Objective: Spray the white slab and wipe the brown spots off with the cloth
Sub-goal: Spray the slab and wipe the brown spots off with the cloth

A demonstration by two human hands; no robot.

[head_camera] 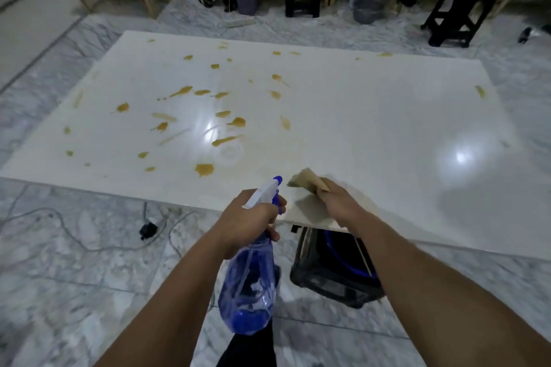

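The left hand (250,217) has its grip wrapped round the neck of the one blue spray bottle (249,283), nozzle aimed out over the white slab (372,116), which lies flat with its near edge just ahead of both hands. The right hand (337,202) has its grip bunched on the single tan cloth (307,180), which rests on the slab just inside that near edge. The step looks like spraying: best to mist the brown spots (204,169) nearest the near edge first, then draw the cloth across them in overlapping strokes, working out to the slab's far left corner. Roughly thirty spots and smears show, nearly all on the slab's left half; a few sit toward its right edge.
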